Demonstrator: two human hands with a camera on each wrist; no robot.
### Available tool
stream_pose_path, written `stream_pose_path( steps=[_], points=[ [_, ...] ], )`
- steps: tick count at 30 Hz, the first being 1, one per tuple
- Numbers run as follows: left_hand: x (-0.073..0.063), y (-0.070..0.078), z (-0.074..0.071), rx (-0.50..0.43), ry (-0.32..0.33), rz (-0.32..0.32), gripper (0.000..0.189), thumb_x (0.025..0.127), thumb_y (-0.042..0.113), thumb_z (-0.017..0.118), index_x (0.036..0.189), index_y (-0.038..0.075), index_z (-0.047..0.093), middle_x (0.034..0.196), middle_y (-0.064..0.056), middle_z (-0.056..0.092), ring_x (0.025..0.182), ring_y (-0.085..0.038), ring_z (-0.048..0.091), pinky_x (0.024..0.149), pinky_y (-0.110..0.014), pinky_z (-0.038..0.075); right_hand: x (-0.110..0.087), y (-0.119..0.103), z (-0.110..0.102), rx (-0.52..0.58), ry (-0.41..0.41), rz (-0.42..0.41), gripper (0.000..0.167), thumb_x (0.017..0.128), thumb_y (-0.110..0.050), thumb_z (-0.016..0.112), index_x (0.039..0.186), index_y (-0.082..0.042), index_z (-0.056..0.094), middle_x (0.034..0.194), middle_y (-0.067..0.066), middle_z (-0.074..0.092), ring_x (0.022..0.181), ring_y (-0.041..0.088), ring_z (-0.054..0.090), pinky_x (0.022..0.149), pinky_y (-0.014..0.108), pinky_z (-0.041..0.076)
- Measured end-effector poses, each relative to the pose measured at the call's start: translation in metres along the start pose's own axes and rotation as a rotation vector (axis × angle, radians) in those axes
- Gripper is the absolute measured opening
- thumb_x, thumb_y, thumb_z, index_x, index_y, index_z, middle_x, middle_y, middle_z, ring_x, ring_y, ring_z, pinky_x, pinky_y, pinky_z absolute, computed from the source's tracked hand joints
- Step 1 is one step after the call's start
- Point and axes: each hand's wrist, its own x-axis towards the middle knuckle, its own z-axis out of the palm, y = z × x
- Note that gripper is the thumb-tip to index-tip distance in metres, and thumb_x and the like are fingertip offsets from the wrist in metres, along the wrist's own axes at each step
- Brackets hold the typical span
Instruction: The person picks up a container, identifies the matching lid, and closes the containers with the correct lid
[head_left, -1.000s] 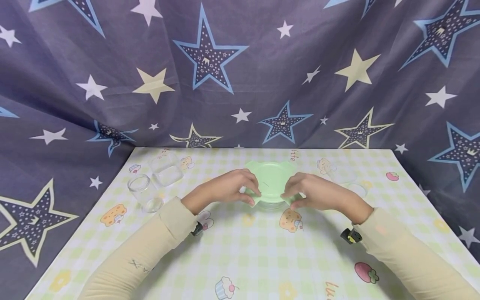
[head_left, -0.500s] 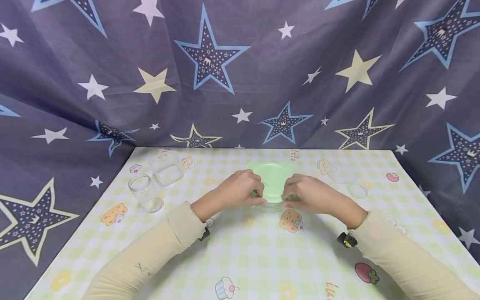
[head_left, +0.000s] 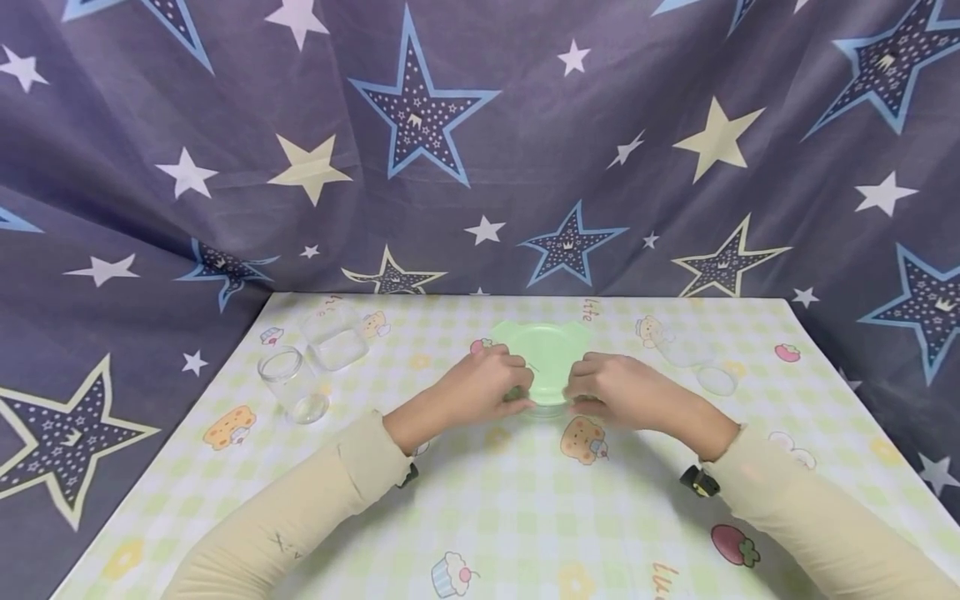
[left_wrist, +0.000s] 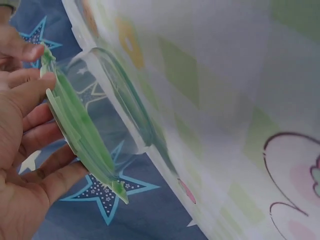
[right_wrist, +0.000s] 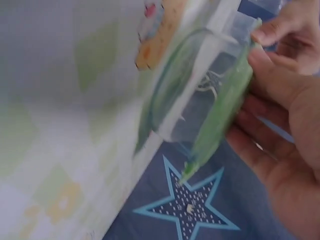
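Note:
A pale green stretch lid [head_left: 551, 350] with corner tabs covers a clear round bowl [head_left: 547, 412] standing at the middle of the table. My left hand [head_left: 483, 387] pinches the lid's near left edge. On the near right edge my right hand [head_left: 622, 390] does the same. In the left wrist view, the lid [left_wrist: 85, 122] lies over the mouth of the bowl [left_wrist: 107, 100], my thumb at its rim and my fingers across its top. The right wrist view has the lid [right_wrist: 225, 107] between my right thumb and fingers. The near tabs are hidden by the hands.
A clear round jar [head_left: 281, 367] and a clear squarish container [head_left: 337, 350] stand at the left. Another clear jar [head_left: 717, 382] is at the right, beyond my right wrist. Behind the checked tablecloth [head_left: 465, 483] hangs a star-patterned curtain [head_left: 480, 150].
My left hand has moved right along the lid's near edge, and the near corner tabs seen earlier are now hidden under the fingers. The bowl has stayed in place.

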Motion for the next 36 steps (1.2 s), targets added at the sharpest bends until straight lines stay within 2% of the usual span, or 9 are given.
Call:
stream_pose_path(
  steps=[4,7,13,19,36],
  points=[
    [-0.001,0.0,0.0,-0.036,0.005,-0.009,0.022,0.09,0.036,0.08,0.082,0.019,0.068,0.079,0.011,0.062,0.074,-0.011,0.052,0.073,-0.026,0.045,-0.004,0.006,-0.01,0.117,-0.112,0.029,0.031,0.081,-0.011,0.087,0.111,-0.011,0.078,0.105,-0.005,0.07,0.097,0.012,0.061,0.08,0.029,0.056],
    [-0.001,-0.001,-0.001,-0.052,0.007,-0.012,0.022,0.09,0.036,0.08,0.082,0.019,0.068,0.08,0.01,0.064,0.075,-0.011,0.053,0.075,-0.026,0.046,-0.005,0.009,-0.011,0.152,-0.137,0.049,0.039,0.078,-0.008,0.088,0.115,-0.01,0.077,0.11,-0.004,0.07,0.104,0.014,0.062,0.086,0.031,0.057],
    [-0.002,-0.001,0.001,-0.068,0.005,-0.019,0.021,0.091,0.035,0.079,0.083,0.019,0.068,0.082,0.011,0.065,0.076,-0.01,0.053,0.076,-0.026,0.046,-0.003,0.01,-0.002,0.127,-0.072,0.041,0.042,0.071,-0.007,0.092,0.109,-0.011,0.074,0.107,-0.004,0.069,0.101,0.013,0.061,0.088,0.032,0.056],
    [-0.002,-0.001,0.001,-0.073,0.014,-0.021,0.021,0.09,0.035,0.08,0.082,0.02,0.068,0.081,0.011,0.064,0.074,-0.009,0.053,0.075,-0.026,0.045,-0.002,0.01,0.007,0.052,-0.012,0.031,0.044,0.069,-0.01,0.094,0.107,-0.012,0.073,0.103,-0.005,0.068,0.099,0.014,0.059,0.089,0.032,0.056],
    [-0.002,-0.003,0.007,-0.045,0.067,0.021,0.025,0.09,0.035,0.08,0.079,0.02,0.063,0.074,0.011,0.056,0.066,-0.007,0.043,0.071,-0.025,0.04,-0.01,0.009,0.018,-0.141,0.1,-0.086,0.039,0.075,-0.008,0.09,0.107,-0.01,0.068,0.103,-0.002,0.066,0.101,0.018,0.06,0.093,0.032,0.054]
  ],
)
